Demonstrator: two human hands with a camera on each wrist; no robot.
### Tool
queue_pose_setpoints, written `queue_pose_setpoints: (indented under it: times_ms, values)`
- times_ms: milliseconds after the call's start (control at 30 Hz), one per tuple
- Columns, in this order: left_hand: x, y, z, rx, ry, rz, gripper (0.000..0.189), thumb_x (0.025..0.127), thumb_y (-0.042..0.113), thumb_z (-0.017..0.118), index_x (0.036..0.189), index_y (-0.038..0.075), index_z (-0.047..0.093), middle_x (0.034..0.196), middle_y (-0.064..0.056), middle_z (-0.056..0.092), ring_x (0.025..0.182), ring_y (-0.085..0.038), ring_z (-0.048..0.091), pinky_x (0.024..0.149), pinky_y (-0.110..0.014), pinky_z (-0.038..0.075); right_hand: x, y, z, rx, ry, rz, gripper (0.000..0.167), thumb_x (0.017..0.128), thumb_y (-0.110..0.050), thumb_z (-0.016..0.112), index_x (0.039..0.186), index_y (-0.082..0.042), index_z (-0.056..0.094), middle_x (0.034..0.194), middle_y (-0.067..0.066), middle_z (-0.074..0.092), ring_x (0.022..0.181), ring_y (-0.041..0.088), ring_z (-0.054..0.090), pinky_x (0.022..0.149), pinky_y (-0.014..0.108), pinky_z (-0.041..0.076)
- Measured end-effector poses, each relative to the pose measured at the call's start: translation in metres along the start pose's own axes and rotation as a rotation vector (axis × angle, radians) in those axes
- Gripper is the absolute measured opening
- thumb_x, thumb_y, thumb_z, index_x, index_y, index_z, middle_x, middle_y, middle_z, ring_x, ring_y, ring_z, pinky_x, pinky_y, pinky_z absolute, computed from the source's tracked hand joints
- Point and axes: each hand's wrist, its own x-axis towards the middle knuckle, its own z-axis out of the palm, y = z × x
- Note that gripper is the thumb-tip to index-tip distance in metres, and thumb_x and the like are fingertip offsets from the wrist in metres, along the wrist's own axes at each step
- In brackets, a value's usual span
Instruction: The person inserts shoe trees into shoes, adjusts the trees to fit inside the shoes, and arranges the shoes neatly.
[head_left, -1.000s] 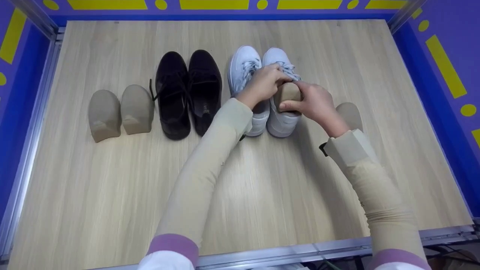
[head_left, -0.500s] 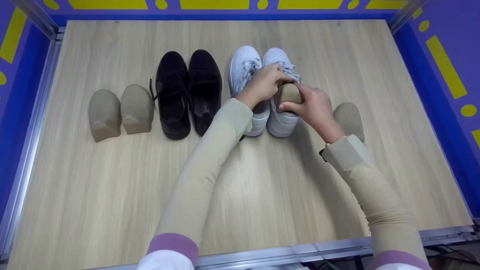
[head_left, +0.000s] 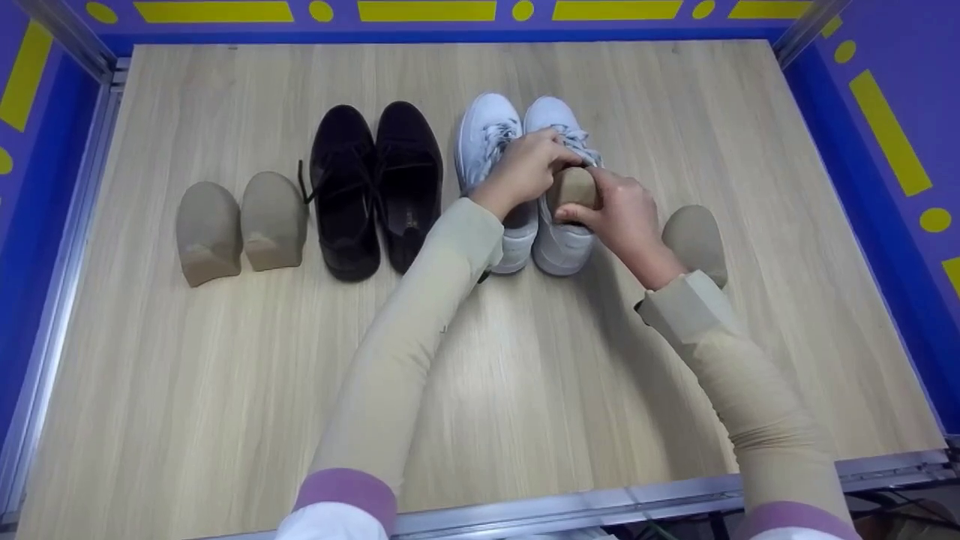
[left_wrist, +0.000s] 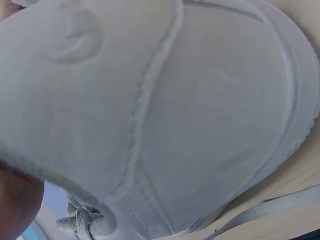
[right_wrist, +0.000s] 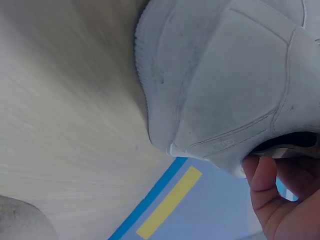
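Observation:
In the head view, my right hand [head_left: 626, 214] grips a beige shoe tree [head_left: 576, 189] by its blunt end, thumb in front and fingers over the top. The shoe tree sits partly inside the right-hand white sneaker [head_left: 562, 251], its front end hidden. My left hand [head_left: 531, 166] reaches over the left-hand white sneaker [head_left: 516, 251] and pinches the right-hand one near its tongue and laces. White sneaker leather [left_wrist: 210, 100] fills most of the left wrist view. Fingers [right_wrist: 264, 182] of my right hand show at the shoe opening in the right wrist view.
A pair of black lace-up shoes [head_left: 343, 225] stands left of the sneakers, a loose lace sticking out. Two more beige shoe trees [head_left: 208, 229] stand farther left. Another shoe tree [head_left: 694, 236] lies by my right wrist. Purple-blue walls [head_left: 435, 22] border the wooden tabletop [head_left: 225, 390].
My right hand and wrist have shifted slightly left, uncovering more of the shoe tree at the right. The left hand holds the same place on the sneaker.

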Motion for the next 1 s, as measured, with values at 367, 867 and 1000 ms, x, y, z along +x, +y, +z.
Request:
queue_pose_setpoints:
  times_ms: [367,867,1000]
  values:
    - [0.000,-0.001,0.001,-0.011,0.006,-0.003,0.037,0.088,0.001,0.045,0.114,0.022,0.062,0.101,-0.005,0.056,0.087,-0.016,0.049,0.079,-0.028,0.041,0.001,-0.004,-0.001,0.010,-0.029,0.034,0.064,0.066,-0.045,0.070,0.119,-0.017,0.047,0.097,0.016,0.060,0.083,0.034,0.056,0.068,0.049,0.041]
    - [0.001,-0.001,0.000,0.009,-0.019,-0.028,0.036,0.089,0.005,0.045,0.116,0.024,0.060,0.103,-0.003,0.054,0.088,-0.014,0.047,0.082,-0.026,0.040,0.006,0.000,-0.011,0.022,-0.117,-0.006,0.054,0.076,-0.039,0.064,0.123,-0.017,0.049,0.098,0.018,0.062,0.081,0.034,0.057,0.070,0.048,0.040]
    - [0.001,-0.001,0.001,0.006,-0.019,-0.030,0.034,0.089,0.006,0.046,0.116,0.022,0.060,0.104,-0.003,0.054,0.090,-0.014,0.048,0.084,-0.026,0.040,0.011,0.004,-0.020,0.063,-0.190,-0.018,0.045,0.082,-0.033,0.060,0.122,-0.013,0.052,0.096,0.016,0.062,0.076,0.030,0.055,0.070,0.044,0.040]
